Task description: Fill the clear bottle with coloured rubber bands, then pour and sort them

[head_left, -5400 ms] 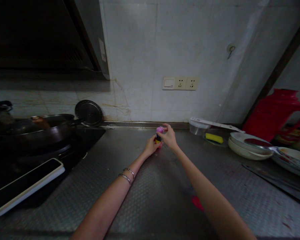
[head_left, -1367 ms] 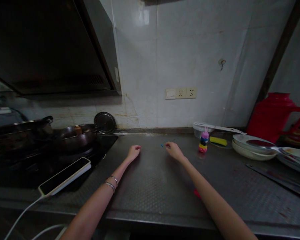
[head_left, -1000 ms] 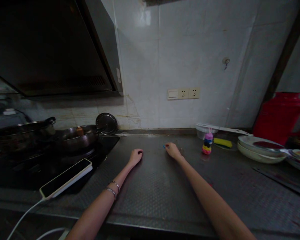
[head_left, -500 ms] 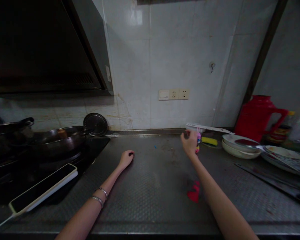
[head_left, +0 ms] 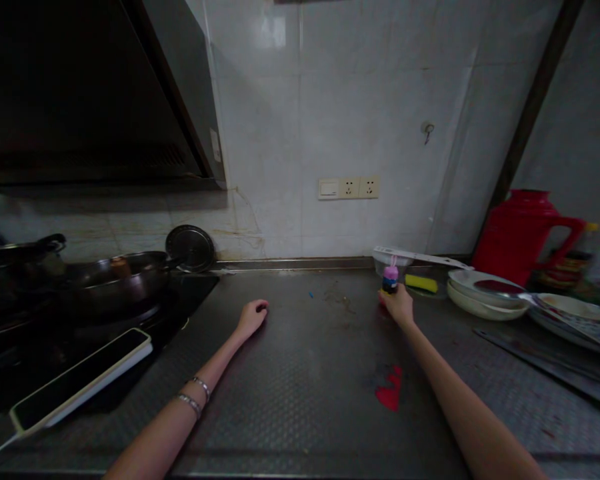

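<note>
Resting on the metal counter (head_left: 280, 413) left of centre, my left hand (head_left: 253, 319) has its fingers curled in loosely, and nothing shows in it. My right hand (head_left: 401, 305) is at the back right of the counter, its fingers closed round the lower part of a small toy figure (head_left: 390, 277). The figure stands upright, with a pink top with ear-like loops, a blue and dark middle and some yellow low down. Its base is hidden by my fingers. Just behind it is a clear plastic tub (head_left: 380, 261). A yellow sponge (head_left: 422, 284) lies to the right of that hand.
A red heart-like piece (head_left: 390, 390) lies near my right forearm. Stacked bowls (head_left: 485, 305), a plate (head_left: 580, 320), a long dark blade-like tool (head_left: 535, 363) and a red thermos jug (head_left: 513, 233) stand right. Left are a pan (head_left: 105, 287) on the stove and a phone (head_left: 80, 380).
My right hand has shifted slightly right and lower and has closed on the toy figure, which was beside it before. My left hand stays in place.
</note>
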Demonstrator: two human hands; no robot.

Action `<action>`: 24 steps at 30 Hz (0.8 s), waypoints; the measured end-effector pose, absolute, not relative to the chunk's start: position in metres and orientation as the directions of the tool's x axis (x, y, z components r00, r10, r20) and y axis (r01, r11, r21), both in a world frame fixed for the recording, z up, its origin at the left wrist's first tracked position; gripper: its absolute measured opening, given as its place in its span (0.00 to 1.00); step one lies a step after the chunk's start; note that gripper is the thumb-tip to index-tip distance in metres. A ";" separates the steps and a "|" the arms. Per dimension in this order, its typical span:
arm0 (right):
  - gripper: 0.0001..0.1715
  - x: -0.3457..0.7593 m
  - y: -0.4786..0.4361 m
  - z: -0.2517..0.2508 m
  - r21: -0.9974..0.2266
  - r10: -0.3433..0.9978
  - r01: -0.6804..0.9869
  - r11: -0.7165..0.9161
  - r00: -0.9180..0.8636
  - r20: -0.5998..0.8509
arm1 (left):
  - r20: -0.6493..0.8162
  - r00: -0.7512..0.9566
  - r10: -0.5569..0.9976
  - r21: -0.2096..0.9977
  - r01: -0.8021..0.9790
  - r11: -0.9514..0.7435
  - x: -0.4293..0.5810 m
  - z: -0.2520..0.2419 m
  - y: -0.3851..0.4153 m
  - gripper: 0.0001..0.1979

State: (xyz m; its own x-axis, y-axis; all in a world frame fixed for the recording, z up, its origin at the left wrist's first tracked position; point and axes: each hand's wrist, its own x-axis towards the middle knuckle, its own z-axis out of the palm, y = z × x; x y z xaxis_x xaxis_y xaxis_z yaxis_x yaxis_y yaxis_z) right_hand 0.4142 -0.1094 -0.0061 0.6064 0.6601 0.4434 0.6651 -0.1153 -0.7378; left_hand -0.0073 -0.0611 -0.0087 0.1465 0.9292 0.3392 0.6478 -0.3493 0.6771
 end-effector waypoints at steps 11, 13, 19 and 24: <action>0.13 0.234 -0.117 0.014 -0.722 0.859 0.593 0.356 0.096 0.502 | 0.392 0.223 0.893 0.868 0.232 -0.439 0.072 0.006 -0.074 0.26; 0.13 0.220 -0.122 0.015 -0.730 0.868 0.567 0.383 0.051 0.494 | 0.378 0.264 0.888 0.900 0.120 -0.419 0.086 0.006 -0.074 0.24; 0.15 0.212 -0.127 0.012 -0.748 0.885 0.558 0.360 0.049 0.463 | 0.420 0.324 0.848 0.895 0.005 -0.446 0.097 0.001 -0.076 0.16; 0.16 0.217 -0.130 0.016 -0.723 0.880 0.566 0.397 -0.010 0.476 | 0.422 0.312 0.851 0.889 0.040 -0.455 0.093 0.006 -0.081 0.16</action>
State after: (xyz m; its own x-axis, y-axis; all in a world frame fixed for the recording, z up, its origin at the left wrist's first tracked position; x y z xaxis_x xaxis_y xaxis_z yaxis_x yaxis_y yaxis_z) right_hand 0.2170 -0.1297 0.0163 -0.0102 0.8795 0.4757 0.5655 0.3974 -0.7226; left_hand 0.0931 -0.0806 0.0061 0.3116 0.8514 0.4219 0.0395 -0.4553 0.8895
